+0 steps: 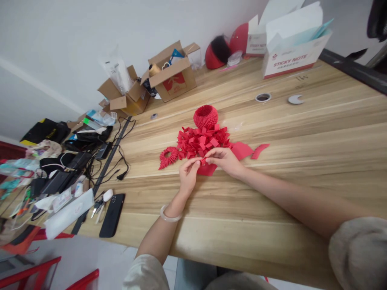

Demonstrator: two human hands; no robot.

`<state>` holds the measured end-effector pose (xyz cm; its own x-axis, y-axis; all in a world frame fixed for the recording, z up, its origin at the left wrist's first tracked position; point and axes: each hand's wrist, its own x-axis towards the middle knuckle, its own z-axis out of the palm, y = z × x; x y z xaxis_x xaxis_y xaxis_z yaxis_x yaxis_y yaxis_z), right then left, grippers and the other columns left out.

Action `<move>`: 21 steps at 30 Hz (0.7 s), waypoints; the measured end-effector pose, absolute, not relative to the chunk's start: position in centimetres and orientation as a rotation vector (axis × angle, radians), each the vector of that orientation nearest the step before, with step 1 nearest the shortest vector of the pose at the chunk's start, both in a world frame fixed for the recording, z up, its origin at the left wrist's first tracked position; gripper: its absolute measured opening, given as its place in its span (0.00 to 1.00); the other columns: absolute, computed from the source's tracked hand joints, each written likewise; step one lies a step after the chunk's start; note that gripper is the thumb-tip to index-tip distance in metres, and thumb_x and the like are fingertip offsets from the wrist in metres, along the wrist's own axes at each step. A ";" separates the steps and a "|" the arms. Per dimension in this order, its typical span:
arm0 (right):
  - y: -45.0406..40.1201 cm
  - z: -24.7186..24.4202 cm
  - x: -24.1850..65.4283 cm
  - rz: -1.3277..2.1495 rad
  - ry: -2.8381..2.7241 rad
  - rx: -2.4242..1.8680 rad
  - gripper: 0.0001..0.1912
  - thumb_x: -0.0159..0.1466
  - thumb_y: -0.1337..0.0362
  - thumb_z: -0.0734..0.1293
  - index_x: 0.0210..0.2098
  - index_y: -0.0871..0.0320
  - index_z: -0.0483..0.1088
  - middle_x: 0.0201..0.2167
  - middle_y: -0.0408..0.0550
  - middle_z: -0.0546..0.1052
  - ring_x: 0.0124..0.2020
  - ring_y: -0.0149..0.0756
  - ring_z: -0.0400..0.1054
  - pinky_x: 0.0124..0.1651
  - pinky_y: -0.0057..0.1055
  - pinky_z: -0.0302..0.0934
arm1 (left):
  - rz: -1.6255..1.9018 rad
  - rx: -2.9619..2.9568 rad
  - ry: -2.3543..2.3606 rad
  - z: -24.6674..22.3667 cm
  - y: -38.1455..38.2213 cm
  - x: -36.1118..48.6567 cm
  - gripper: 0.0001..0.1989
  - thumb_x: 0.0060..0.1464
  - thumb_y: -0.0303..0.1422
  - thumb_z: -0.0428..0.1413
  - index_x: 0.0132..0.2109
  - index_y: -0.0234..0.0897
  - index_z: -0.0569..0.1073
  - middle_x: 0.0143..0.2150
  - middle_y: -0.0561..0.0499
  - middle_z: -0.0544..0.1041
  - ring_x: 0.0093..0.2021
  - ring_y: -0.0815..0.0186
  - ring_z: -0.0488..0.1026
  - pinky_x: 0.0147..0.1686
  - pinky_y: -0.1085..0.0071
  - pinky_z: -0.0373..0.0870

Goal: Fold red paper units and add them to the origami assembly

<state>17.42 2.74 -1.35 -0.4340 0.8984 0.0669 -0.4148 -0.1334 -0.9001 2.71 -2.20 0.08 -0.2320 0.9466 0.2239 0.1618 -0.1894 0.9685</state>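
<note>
Between the fingertips of my left hand (pixel 188 174) and my right hand (pixel 224 160) is a small red paper piece (pixel 203 161), pinched from both sides. Right behind my fingers lies a heap of small folded red paper pieces (pixel 201 139). A round bowl shape of interlocked red paper (pixel 206 117) stands beyond the heap. To the left is a ring of folded paper with a pointed tail (pixel 168 156). Flat red paper sheets (pixel 242 150) lie beside my right hand and partly under both hands. Further right is a short curved red strip (pixel 260 151).
Cardboard boxes (pixel 171 76) and sticky-note boxes (pixel 294 56) stand along the table's back. On the left are a black phone (pixel 112 215), keys (pixel 97 206), cables (pixel 119 161) and assorted clutter. A grommet hole (pixel 263 97) and a crescent-cut disc (pixel 295 99) are at right.
</note>
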 end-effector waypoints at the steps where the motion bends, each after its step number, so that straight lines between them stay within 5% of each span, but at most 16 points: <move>1: 2.7 -1.4 17.4 1.740 -1.137 -0.633 0.13 0.45 0.62 0.74 0.29 0.60 0.73 0.25 0.43 0.77 0.28 0.28 0.70 0.36 0.28 0.65 | 1.488 1.358 1.380 0.1 -2.2 2.7 0.09 0.48 0.36 0.59 0.33 0.36 0.78 0.30 0.49 0.79 0.30 0.69 0.73 0.34 0.72 0.71; 21: 2.8 -1.4 17.4 1.712 -1.121 -0.649 0.13 0.44 0.62 0.75 0.28 0.60 0.74 0.26 0.43 0.77 0.29 0.29 0.70 0.37 0.29 0.65 | 1.521 1.563 1.316 0.4 -2.3 3.0 0.06 0.46 0.33 0.61 0.33 0.35 0.78 0.33 0.47 0.79 0.34 0.68 0.75 0.38 0.71 0.73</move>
